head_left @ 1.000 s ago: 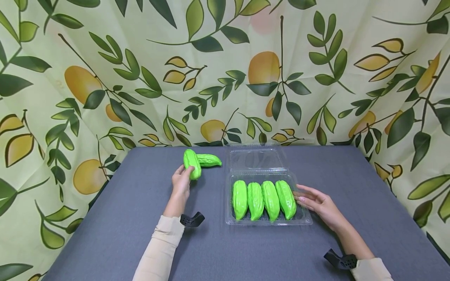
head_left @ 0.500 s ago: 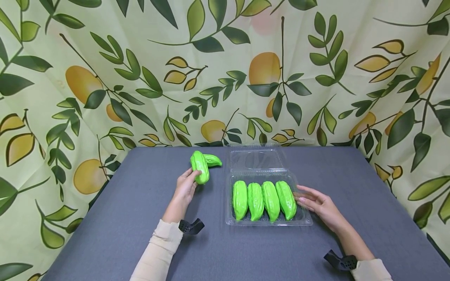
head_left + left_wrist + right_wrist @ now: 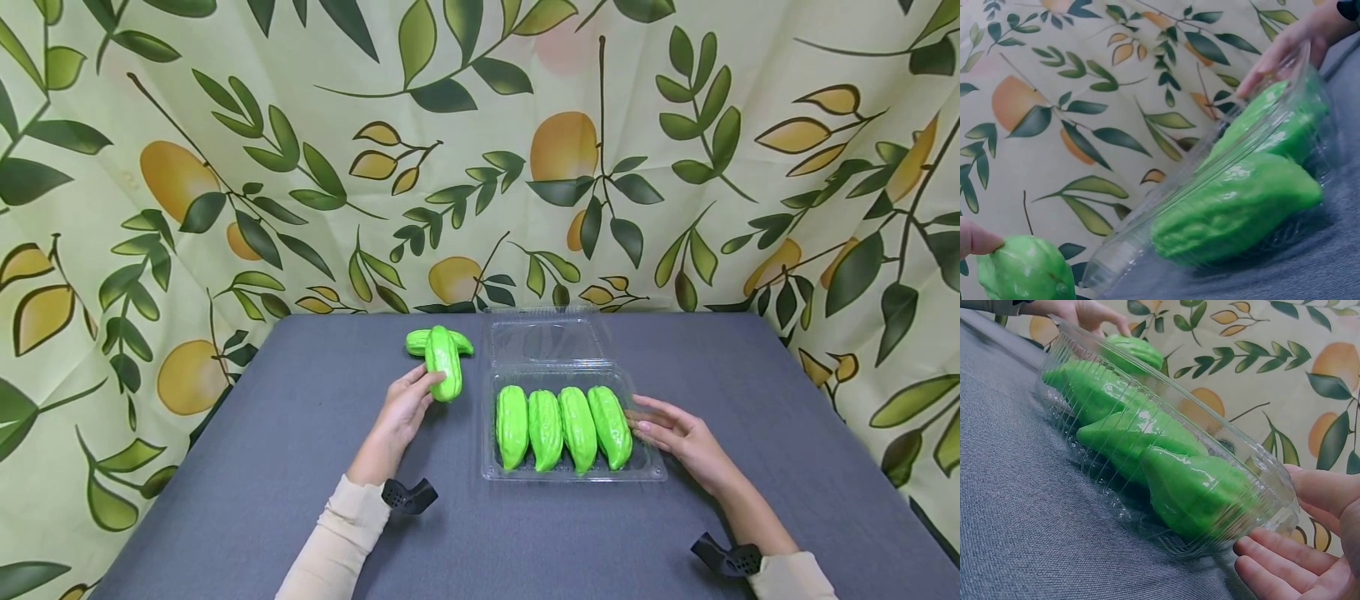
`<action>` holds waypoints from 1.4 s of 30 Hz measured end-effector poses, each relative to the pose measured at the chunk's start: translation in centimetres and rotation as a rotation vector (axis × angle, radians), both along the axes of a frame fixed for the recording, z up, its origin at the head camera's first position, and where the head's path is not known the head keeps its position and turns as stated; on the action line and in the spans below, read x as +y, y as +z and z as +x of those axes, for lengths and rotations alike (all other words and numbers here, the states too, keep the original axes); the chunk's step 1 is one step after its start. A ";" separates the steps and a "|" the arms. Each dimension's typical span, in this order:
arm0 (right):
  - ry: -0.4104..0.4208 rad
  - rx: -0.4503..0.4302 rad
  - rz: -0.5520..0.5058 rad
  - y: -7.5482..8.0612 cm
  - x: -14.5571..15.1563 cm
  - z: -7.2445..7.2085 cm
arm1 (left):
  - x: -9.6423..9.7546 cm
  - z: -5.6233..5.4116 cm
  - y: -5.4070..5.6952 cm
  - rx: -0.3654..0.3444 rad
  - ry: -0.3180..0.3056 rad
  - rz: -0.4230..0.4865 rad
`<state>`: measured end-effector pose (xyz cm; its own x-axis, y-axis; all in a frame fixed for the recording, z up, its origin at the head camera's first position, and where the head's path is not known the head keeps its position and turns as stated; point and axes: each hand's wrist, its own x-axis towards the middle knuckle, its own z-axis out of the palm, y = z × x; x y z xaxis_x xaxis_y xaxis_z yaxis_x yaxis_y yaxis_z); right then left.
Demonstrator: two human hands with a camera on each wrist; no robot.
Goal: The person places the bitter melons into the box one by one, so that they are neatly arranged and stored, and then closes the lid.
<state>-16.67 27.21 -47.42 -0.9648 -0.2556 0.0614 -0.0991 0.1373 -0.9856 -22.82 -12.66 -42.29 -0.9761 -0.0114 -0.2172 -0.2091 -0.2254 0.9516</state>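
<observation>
My left hand [image 3: 405,407] grips a bright green bitter melon [image 3: 444,363] near its lower end, fingers on one side and thumb on the other. In the head view this melon overlaps another bitter melon [image 3: 417,342] lying behind it. Several more bitter melons [image 3: 546,429] lie side by side in a clear plastic clamshell box [image 3: 573,477], its lid [image 3: 551,340] folded back. My right hand [image 3: 681,433] is at the box's right side, fingers extended and fingertips at the wall. In the right wrist view its fingers [image 3: 1285,559] reach the clear wall near the rim.
The grey cloth-covered table [image 3: 480,542] extends around the box on all sides. Behind it hangs a curtain [image 3: 480,167] printed with leaves and fruit. Each wrist carries a black camera mount, the left one [image 3: 408,496] low over the table.
My left hand has moved right with the bitter melon, toward the box, uncovering the left end of the melon behind. My right hand and the box have stayed in place.
</observation>
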 end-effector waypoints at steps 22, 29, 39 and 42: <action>0.007 -0.004 0.004 0.2 0.0 -0.1 | 1.7 1.3 0.1 -0.004 -0.075 0.053; 0.010 -0.006 -0.018 0.0 0.0 -0.1 | 2.3 1.8 0.5 0.006 -0.110 0.052; 0.035 0.008 -0.059 0.0 0.1 -0.1 | 2.9 2.4 0.9 0.026 -0.153 0.052; 0.039 0.013 -0.062 0.0 0.1 -0.1 | 3.1 2.6 1.0 0.044 -0.167 0.017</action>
<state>-16.77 27.30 -47.38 -0.9531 -0.2888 0.0908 -0.1161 0.0717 -0.9906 -20.18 -9.57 -41.31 -0.9726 0.1549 -0.1732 -0.2034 -0.2073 0.9569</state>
